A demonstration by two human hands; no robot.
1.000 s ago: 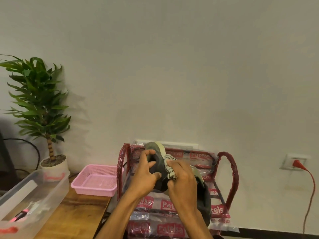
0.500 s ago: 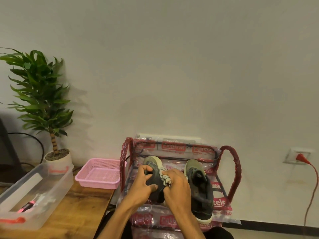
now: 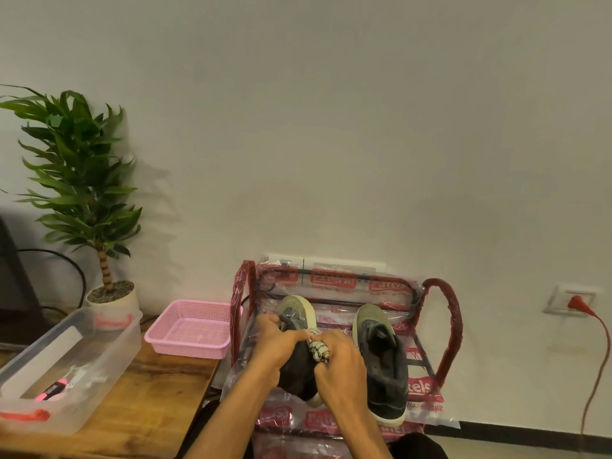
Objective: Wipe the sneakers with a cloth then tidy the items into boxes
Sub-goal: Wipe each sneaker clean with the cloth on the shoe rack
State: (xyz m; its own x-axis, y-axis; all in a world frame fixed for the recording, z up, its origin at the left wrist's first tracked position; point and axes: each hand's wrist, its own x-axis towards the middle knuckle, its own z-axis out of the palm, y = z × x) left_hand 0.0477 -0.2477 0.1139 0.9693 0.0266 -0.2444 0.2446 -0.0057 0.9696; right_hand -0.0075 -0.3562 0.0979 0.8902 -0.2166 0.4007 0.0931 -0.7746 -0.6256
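Behind all is a plain wall (image 3: 331, 127). Before it stands a red rack (image 3: 447, 313) wrapped in plastic. The left hand (image 3: 275, 349) grips the left sneaker (image 3: 298, 309) at the left side of the rack's top shelf. The right hand (image 3: 341, 369) has its fingers curled round a bunched cloth (image 3: 318, 347), pressed on this sneaker. The other sneaker (image 3: 384, 359) lies just beside, toward the right edge. A pink basket (image 3: 192, 329) sits at the desk's (image 3: 149, 392) far right corner.
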